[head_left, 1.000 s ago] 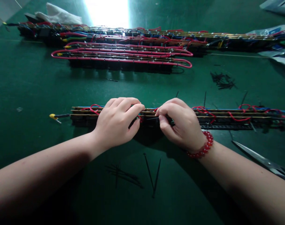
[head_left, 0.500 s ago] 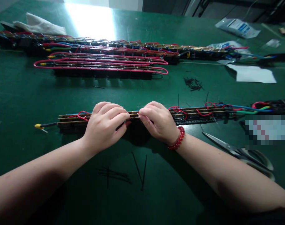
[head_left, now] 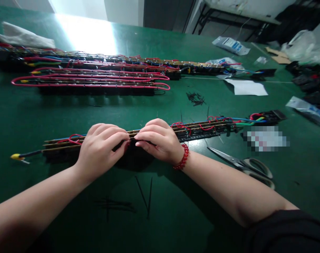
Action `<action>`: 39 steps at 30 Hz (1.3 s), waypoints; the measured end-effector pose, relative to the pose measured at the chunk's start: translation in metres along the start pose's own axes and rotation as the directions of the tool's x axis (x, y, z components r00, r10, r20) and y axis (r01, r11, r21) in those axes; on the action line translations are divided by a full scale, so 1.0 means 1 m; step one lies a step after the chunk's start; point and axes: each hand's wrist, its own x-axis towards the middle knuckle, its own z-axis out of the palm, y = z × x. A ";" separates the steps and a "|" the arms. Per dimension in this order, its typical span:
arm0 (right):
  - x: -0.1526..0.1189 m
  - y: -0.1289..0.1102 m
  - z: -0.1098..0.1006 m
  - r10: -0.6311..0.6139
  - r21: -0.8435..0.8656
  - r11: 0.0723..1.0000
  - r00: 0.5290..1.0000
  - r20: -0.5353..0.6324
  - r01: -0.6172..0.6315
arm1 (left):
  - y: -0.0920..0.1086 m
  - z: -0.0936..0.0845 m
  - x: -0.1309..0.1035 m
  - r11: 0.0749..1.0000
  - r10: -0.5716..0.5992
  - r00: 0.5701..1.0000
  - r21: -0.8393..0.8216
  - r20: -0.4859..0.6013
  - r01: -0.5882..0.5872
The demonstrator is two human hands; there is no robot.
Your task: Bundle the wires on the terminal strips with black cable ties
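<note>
Curling over a long, narrow black assembly [head_left: 204, 125] with brass-coloured strips and looped red wires, the left hand [head_left: 103, 146] and right hand [head_left: 161, 140] nearly meet (whether they pinch anything thin, I cannot tell). It lies on the smooth, glossy green tabletop [head_left: 78, 211], between slim black ties [head_left: 148, 200] and a pink-cabled black block [head_left: 96, 90].

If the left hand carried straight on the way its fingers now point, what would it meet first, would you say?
Probably the fingertips of the right hand, just across a narrow gap from the left hand, though depth there is hard to judge.
</note>
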 end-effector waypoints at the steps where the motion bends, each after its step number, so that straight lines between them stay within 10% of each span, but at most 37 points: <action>1: 0.000 0.000 0.000 -0.001 0.002 1.000 1.000 0.006 0.001 | 0.001 0.000 0.000 1.000 -0.008 1.000 0.002 0.002 0.008; 39: 0.001 0.000 -0.005 0.006 0.015 1.000 0.999 0.046 -0.007 | 0.005 0.001 0.004 0.994 -0.105 0.994 -0.010 0.008 0.105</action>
